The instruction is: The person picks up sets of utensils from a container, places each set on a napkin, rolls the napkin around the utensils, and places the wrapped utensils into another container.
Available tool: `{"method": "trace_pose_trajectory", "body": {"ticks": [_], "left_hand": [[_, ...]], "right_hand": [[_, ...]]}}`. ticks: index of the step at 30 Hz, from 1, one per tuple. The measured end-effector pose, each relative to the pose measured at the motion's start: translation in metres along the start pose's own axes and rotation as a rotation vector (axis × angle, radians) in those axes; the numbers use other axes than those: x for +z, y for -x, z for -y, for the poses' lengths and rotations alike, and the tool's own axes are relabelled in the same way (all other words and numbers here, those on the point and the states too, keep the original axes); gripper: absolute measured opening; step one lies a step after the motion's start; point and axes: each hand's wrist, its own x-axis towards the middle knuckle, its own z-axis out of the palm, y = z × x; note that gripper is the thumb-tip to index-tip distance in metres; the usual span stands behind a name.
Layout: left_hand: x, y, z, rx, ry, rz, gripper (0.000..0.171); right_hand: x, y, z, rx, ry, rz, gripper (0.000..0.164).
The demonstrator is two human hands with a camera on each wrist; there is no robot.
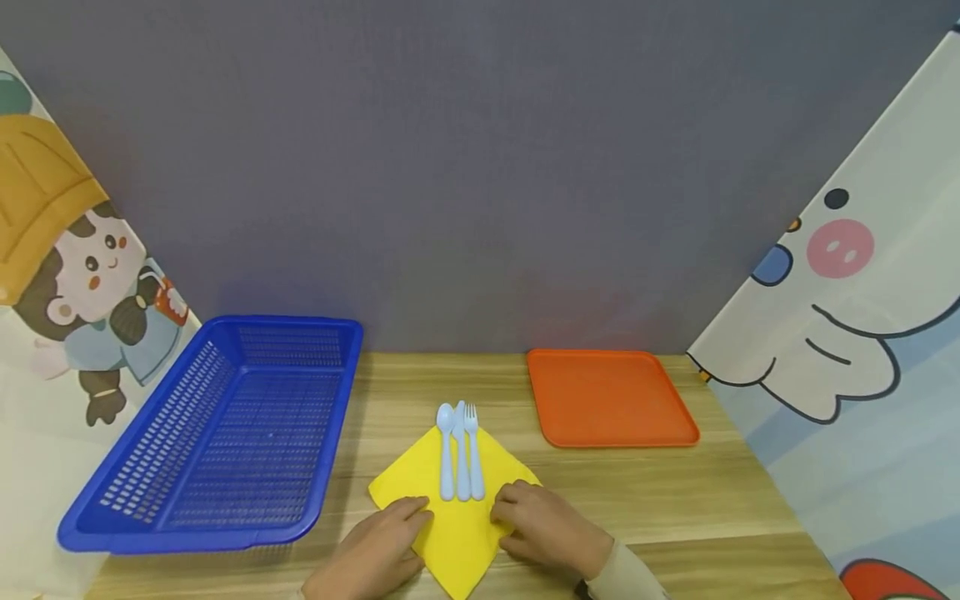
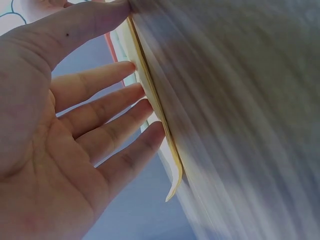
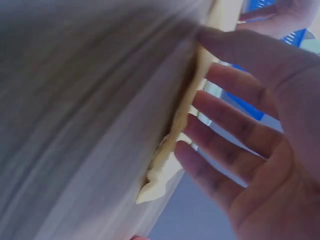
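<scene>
A yellow napkin (image 1: pixel 459 546) lies turned like a diamond on the table. On its upper part rest a light blue spoon (image 1: pixel 446 458), knife (image 1: pixel 461 462) and fork (image 1: pixel 476 462), side by side with handles toward me. My left hand (image 1: pixel 382 542) touches the napkin's lower left edge; in the left wrist view its fingers (image 2: pixel 107 102) are fairly straight, tips at the napkin's edge (image 2: pixel 176 184). At the lower right edge my right hand (image 1: pixel 547 529) rests with slightly bent fingers (image 3: pixel 225 140), which meet the napkin's raised edge (image 3: pixel 154 189) in the right wrist view.
To the left stands a blue plastic basket (image 1: pixel 341 417) with slotted walls. An orange tray (image 1: pixel 611 400) lies at the back right of the wooden table (image 1: pixel 735 500). A grey panel (image 1: pixel 480 183) rises behind, and cartoon-printed sheets flank both sides.
</scene>
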Motion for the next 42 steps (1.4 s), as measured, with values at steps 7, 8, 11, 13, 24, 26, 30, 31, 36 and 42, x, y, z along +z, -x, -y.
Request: {"method": "trace_pose_trajectory", "body": {"ticks": [7, 8, 11, 13, 24, 26, 30, 31, 36, 42], "left_hand": [[-0.001, 0.000, -0.001, -0.007, 0.000, 0.012, 0.044], [-0.001, 0.000, -0.001, -0.007, 0.001, 0.014, 0.046], [-0.002, 0.000, -0.001, -0.006, 0.009, 0.019, 0.050], [-0.003, 0.000, 0.000, -0.005, 0.016, 0.027, 0.053], [-0.006, -0.010, 0.007, -0.011, 0.062, -0.026, 0.026], [-0.006, -0.012, 0.009, -0.010, 0.075, -0.052, 0.016], [-0.006, -0.017, 0.012, -0.015, 0.080, -0.097, 0.011], [-0.006, -0.018, 0.013, -0.019, 0.078, -0.102, 0.011], [-0.007, -0.022, 0.015, -0.043, 0.093, -0.111, 0.011], [-0.007, -0.029, 0.019, -0.080, 0.116, -0.130, 0.010]], "right_hand": [[0.005, 0.001, -0.001, -0.016, 0.040, -0.044, 0.010], [0.005, 0.001, -0.002, -0.015, 0.038, -0.050, 0.009], [0.005, 0.001, -0.003, -0.010, 0.008, -0.071, 0.006], [0.005, 0.001, -0.004, -0.010, -0.013, -0.080, 0.005], [0.005, -0.002, -0.013, 0.068, -0.196, -0.065, 0.006], [0.004, -0.002, -0.014, 0.076, -0.219, -0.051, 0.006], [0.004, 0.000, -0.017, 0.092, -0.274, 0.002, 0.011], [0.003, 0.001, -0.018, 0.096, -0.290, 0.020, 0.013], [0.002, 0.004, -0.021, 0.102, -0.288, 0.056, 0.027], [0.007, -0.002, -0.025, 0.091, -0.200, -0.072, 0.008]]}}
